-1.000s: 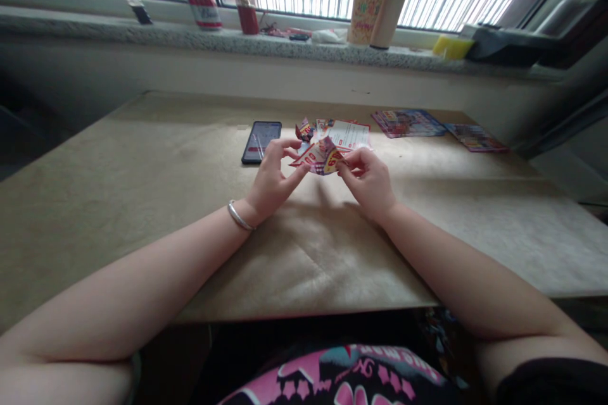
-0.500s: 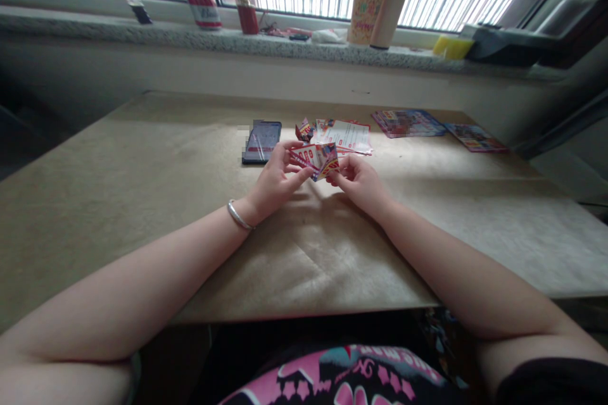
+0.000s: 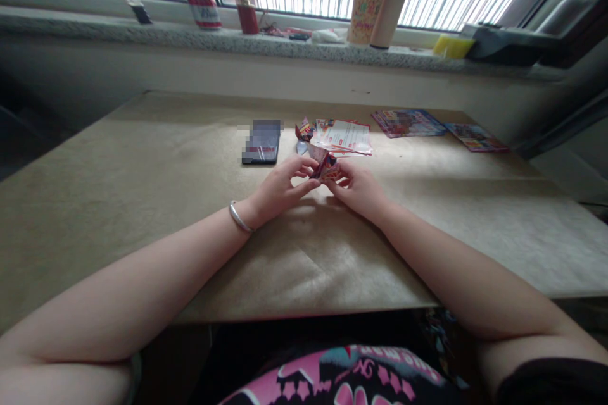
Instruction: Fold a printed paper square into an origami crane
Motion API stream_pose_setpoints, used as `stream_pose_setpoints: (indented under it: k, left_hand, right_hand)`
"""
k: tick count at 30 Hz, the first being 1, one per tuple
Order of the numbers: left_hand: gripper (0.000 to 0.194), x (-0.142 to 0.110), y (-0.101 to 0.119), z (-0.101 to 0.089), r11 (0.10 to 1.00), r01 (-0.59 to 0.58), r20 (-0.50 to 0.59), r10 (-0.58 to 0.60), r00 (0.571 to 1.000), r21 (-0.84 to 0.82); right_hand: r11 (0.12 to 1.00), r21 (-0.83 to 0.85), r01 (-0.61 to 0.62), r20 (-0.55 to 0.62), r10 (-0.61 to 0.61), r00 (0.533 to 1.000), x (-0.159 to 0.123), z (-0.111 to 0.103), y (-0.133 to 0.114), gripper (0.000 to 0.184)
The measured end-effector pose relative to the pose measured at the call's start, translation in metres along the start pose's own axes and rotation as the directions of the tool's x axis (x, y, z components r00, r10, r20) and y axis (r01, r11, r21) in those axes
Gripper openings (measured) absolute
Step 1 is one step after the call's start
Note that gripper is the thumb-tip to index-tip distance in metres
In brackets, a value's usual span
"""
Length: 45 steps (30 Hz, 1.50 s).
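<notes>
A small folded piece of printed red-and-white paper (image 3: 327, 168) sits between my hands, close above the tan table top (image 3: 142, 202). My left hand (image 3: 280, 192) pinches its left side, and my right hand (image 3: 358, 190) pinches its right side. Much of the paper is hidden by my fingers. A silver bangle (image 3: 239, 217) circles my left wrist. Just beyond my fingers lie a printed paper sheet (image 3: 346, 137) and a small folded paper scrap (image 3: 304, 131). A smartphone (image 3: 261, 149) lies face up to the left, beyond my left hand.
Two glossy printed leaflets (image 3: 407, 123) (image 3: 475, 137) lie at the table's far right. Behind the table, a granite windowsill (image 3: 213, 43) holds a red-and-white can (image 3: 202, 3), a patterned cup (image 3: 367, 11) and a yellow sponge (image 3: 453, 46). The table's near edge (image 3: 304, 317) runs below my forearms.
My hands have drawn closer together and lower. The paper between them is folded smaller, and much more of it is now covered by my fingers.
</notes>
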<state>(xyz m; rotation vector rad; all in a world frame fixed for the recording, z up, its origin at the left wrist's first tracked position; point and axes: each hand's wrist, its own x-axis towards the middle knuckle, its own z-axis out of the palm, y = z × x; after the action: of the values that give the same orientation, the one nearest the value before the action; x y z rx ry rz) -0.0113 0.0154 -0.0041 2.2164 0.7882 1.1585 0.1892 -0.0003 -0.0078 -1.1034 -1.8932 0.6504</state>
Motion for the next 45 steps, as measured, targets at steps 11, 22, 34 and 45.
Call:
stream_pose_setpoints:
  k: [11, 22, 34, 45]
  left_hand:
    - [0.014, 0.000, 0.006, -0.002, 0.979, -0.070, -0.034, 0.078, 0.996, 0.190]
    - [0.035, 0.002, -0.001, -0.005, 0.969, -0.017, -0.236, 0.077, 0.969, 0.245]
    - [0.019, 0.004, -0.007, -0.009, 0.990, 0.131, -0.254, -0.115, 0.960, 0.046]
    - [0.040, 0.001, 0.000, -0.006, 0.860, 0.345, 0.116, -0.326, 0.938, -0.375]
  right_hand:
    - [1.000, -0.027, 0.005, -0.033, -0.006, 0.999, -0.003, -0.001, -0.013, 0.014]
    - [0.984, 0.173, -0.045, -0.099, 0.063, 0.993, 0.003, -0.004, 0.001, 0.016]
    - [0.971, 0.231, -0.060, -0.134, 0.093, 0.987, 0.009, -0.006, 0.011, 0.018]
    - [0.926, 0.363, -0.103, -0.063, 0.134, 0.989, 0.010, -0.004, 0.013, 0.020]
